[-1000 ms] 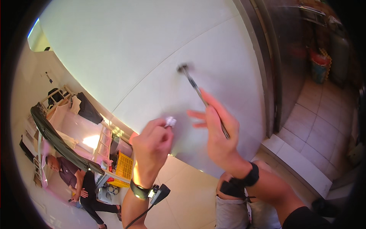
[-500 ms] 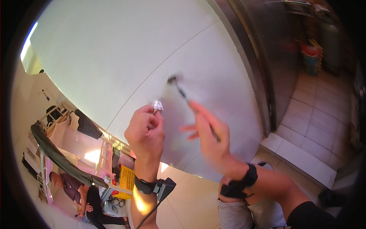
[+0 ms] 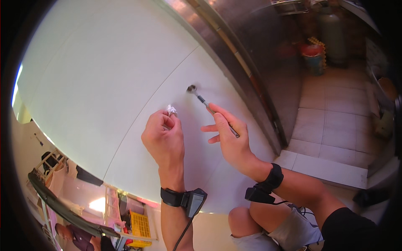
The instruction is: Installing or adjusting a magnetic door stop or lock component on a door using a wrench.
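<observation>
My left hand (image 3: 162, 131) is closed in a pinch on a small crumpled white wad, like tissue (image 3: 171, 110), close to the pale tiled wall (image 3: 109, 83). To its right, my right hand (image 3: 230, 136) grips the handle of a slim metal tool (image 3: 202, 99) with a dark coiled or ribbed neck and a small, roundish head. That head is at the wall surface, up and to the right of the wad; whether it touches is hard to tell. Two of my right fingers stretch out to the left, off the handle. The tool's exact kind does not show.
A metal door frame (image 3: 234, 50) runs down the wall's right side. Beyond it lie a tiled floor (image 3: 331, 117), a red and blue bucket (image 3: 313, 58) and a grey gas cylinder (image 3: 335, 37). At lower left are a yellow crate (image 3: 140, 228) and a seated person (image 3: 81, 238).
My view has swung to the right, bringing more of the doorway and floor in. The tool, blurred before, is now sharper. Both hands keep their grips near the wall.
</observation>
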Motion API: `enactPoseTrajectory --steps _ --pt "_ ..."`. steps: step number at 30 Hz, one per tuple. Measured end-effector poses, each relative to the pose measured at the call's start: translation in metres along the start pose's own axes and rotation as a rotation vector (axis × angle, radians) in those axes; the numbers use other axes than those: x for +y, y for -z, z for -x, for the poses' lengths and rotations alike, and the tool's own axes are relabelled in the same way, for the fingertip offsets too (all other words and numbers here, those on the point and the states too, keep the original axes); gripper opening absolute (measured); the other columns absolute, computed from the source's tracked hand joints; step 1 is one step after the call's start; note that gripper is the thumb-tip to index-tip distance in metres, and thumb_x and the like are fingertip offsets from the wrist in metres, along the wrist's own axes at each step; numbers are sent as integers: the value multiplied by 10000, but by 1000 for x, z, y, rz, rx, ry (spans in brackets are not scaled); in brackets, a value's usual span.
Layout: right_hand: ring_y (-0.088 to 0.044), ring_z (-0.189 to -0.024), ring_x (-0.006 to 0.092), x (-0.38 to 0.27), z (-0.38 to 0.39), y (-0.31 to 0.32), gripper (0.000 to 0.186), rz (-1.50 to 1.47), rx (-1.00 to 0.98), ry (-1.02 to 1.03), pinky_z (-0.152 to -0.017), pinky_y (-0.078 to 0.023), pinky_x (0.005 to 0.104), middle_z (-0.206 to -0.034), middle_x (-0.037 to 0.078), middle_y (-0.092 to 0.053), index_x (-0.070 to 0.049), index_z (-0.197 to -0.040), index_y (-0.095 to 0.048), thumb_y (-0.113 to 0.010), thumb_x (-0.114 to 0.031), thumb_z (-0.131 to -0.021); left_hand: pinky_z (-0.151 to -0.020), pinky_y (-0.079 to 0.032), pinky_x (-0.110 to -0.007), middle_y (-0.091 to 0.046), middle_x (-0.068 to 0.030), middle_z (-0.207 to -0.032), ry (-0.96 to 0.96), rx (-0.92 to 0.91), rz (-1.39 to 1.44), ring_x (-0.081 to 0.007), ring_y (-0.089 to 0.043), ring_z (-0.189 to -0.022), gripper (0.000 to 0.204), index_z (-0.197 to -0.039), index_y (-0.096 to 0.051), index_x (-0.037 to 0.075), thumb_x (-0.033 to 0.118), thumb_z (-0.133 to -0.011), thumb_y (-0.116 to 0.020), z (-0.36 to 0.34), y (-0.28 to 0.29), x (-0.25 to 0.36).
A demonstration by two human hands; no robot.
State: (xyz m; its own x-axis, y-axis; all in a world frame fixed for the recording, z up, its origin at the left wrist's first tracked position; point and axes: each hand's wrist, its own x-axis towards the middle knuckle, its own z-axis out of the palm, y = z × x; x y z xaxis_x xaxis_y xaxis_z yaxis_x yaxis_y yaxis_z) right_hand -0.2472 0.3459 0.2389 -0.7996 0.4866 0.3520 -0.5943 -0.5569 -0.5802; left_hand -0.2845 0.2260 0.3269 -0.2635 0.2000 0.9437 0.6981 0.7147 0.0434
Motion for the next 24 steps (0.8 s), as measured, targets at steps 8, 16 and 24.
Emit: enactPoseTrajectory --steps 8,16,24 --pt "-753 -882 184 -16 -68 34 423 29 65 78 -660 -570 282 -1333 113 -681 -3 -1422 -619 -534 -267 -1104 -591 -492 -378 -636 -100 -700 19 -178 17 -272 -591 -608 116 -810 -646 19 28 -873 -743 23 -62 21" --pt "-749 -903 177 6 24 79 440 117 -27 -252 -693 -580 283 -1438 137 -633 -8 -1451 -597 -507 -278 -1116 -614 -528 -488 -702 -127 -908 -136 -717 -111 -378 -679 -746 79 -826 -642 66 62 -835 -720 175 -50 -8" --pt "-752 -913 182 25 44 78 445 38 23 -213 -703 -572 291 -1428 127 -640 -4 -1461 -587 -503 -276 -1118 -534 -547 -405 -729 -91 -1063 -148 -610 -139 -311 -703 -687 164 -831 -601 81 8 -829 -748 165 61 -13"
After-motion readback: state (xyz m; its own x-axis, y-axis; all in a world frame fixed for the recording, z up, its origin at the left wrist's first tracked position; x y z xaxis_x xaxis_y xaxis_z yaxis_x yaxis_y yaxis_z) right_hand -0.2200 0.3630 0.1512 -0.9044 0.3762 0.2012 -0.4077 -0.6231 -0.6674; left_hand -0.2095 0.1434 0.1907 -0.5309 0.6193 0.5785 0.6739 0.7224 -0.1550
